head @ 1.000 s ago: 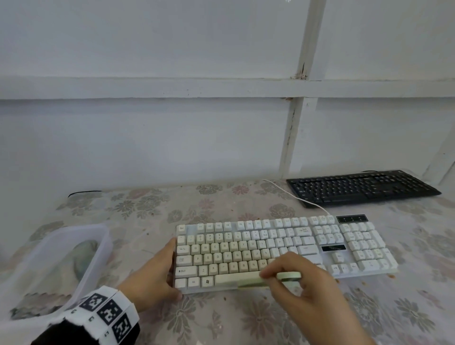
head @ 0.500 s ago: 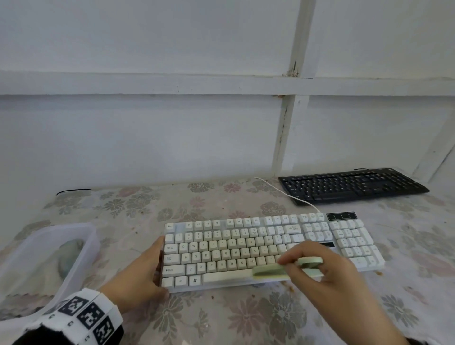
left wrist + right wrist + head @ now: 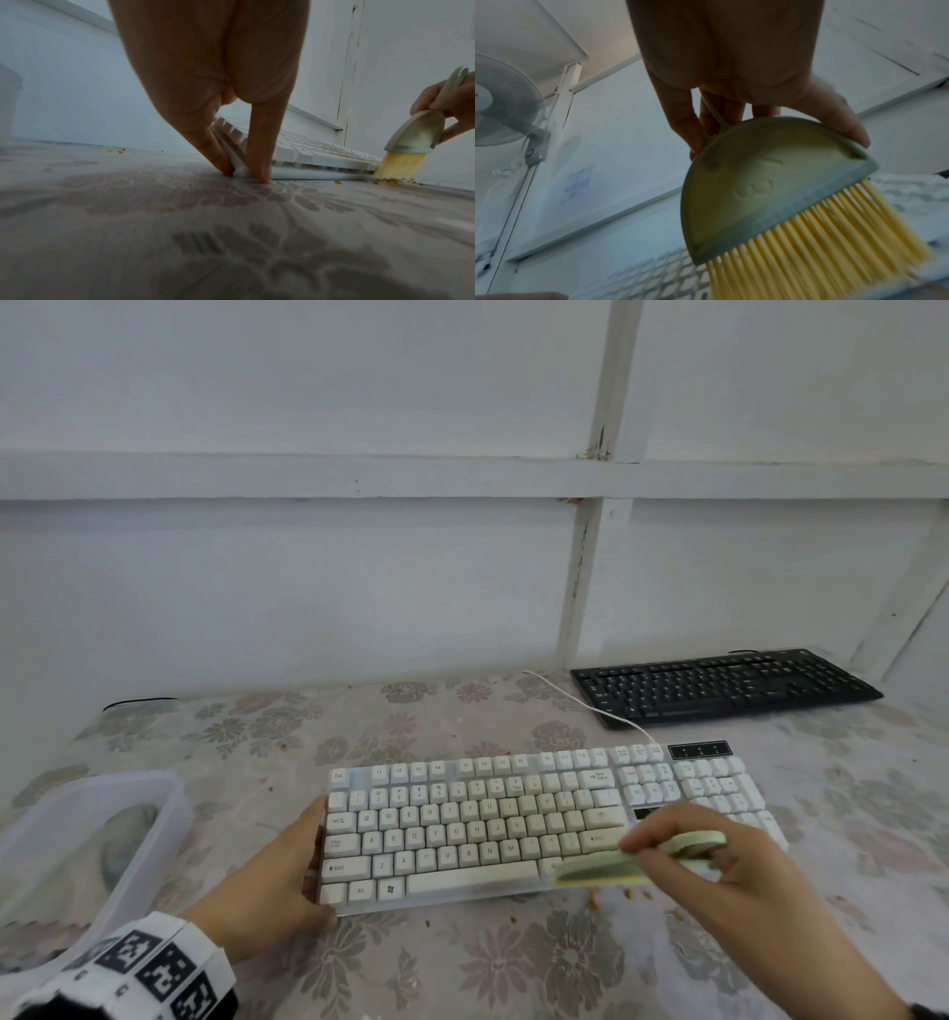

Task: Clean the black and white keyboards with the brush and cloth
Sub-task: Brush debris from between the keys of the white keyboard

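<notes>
The white keyboard (image 3: 488, 819) lies across the middle of the flowered table. My left hand (image 3: 308, 870) holds its left end, and two fingers (image 3: 216, 154) straddle the near corner down to the tablecloth. My right hand (image 3: 667, 850) grips a pale green brush (image 3: 601, 870) with yellow bristles (image 3: 834, 233). The bristles sit at the keyboard's front edge, right of the spacebar. Orange crumbs (image 3: 621, 895) lie on the cloth just in front of them. The black keyboard (image 3: 719, 685) rests at the back right, against the wall.
A clear plastic tub (image 3: 154, 829) stands at the left with a blurred greenish thing (image 3: 128, 834) inside. The white keyboard's cable (image 3: 580, 706) runs back past the black keyboard. A wall fan (image 3: 500, 101) shows in the right wrist view.
My right hand has swept the brush to the right along the keyboard's front row, from the spacebar to past its right end. The left hand has stayed on the left end.
</notes>
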